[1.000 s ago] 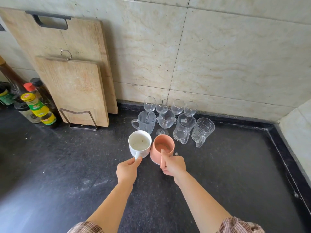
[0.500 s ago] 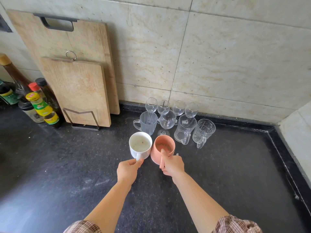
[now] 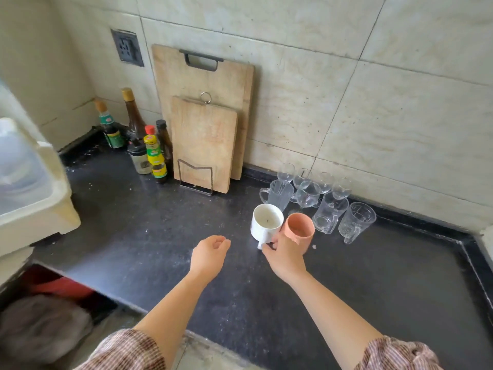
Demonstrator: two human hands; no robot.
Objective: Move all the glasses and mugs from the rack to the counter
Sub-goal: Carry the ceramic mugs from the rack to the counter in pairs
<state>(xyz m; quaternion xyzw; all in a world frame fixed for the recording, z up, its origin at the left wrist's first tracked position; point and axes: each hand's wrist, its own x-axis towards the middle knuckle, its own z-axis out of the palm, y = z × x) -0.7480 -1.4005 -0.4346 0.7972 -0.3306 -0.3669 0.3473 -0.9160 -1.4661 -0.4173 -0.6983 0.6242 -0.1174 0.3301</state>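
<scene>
A white mug (image 3: 266,222) and a pink mug (image 3: 298,229) stand side by side on the black counter (image 3: 149,236). Behind them, by the wall, are several stemmed glasses (image 3: 308,194) and three clear glass mugs (image 3: 330,212). My right hand (image 3: 284,259) lies against the front of the pink mug, fingers curled where its handle is hidden, right beside the white mug's handle. Left of the white mug and apart from it, my left hand (image 3: 210,252) hovers with loose fingers and nothing in it. At the far left stands the white plastic rack (image 3: 40,209).
Two wooden cutting boards (image 3: 204,140) lean on the tiled wall in a wire stand. Several sauce bottles (image 3: 153,153) cluster to their left. A wall socket (image 3: 127,48) sits above. The counter's raised edge runs along the right, and an open space with cloth lies below left.
My left hand has let go of the white mug's handle and drawn back to the left. The view has swung left and pulled back, which brings the rack and socket into sight.
</scene>
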